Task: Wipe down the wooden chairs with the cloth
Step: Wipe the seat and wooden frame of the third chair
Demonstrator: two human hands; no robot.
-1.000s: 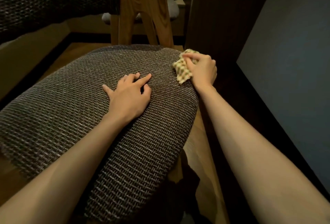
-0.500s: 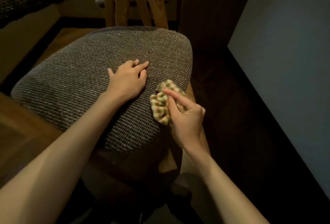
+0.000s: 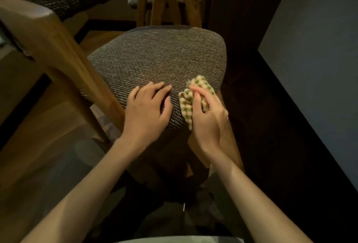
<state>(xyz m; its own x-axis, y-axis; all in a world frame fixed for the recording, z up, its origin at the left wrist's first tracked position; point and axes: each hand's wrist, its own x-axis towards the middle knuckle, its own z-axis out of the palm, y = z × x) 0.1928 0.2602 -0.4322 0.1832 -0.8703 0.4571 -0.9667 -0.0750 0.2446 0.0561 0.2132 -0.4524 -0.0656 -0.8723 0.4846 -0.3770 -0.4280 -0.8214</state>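
Dim room, with a grey-blue wall (image 3: 319, 68) standing at right over a dark floor (image 3: 261, 126). The chair seat (image 3: 155, 54) is showing as a rounded pad of coarse brown-grey weave. A smooth slanted wooden post (image 3: 64, 58) is crossing at left, and a second wooden chair (image 3: 174, 0) is standing behind.

The left hand (image 3: 147, 111) is resting palm-down near the seat's front edge, fingers loosely spread on the weave. The right hand (image 3: 209, 122) is gripping the cloth (image 3: 187, 103), a bunched green-and-cream check, and pressing it against the seat's front right corner.

Against half a second ago, the left hand is sitting nearer the front edge, the cloth is staying at the right front, and the slanted post is newly showing.
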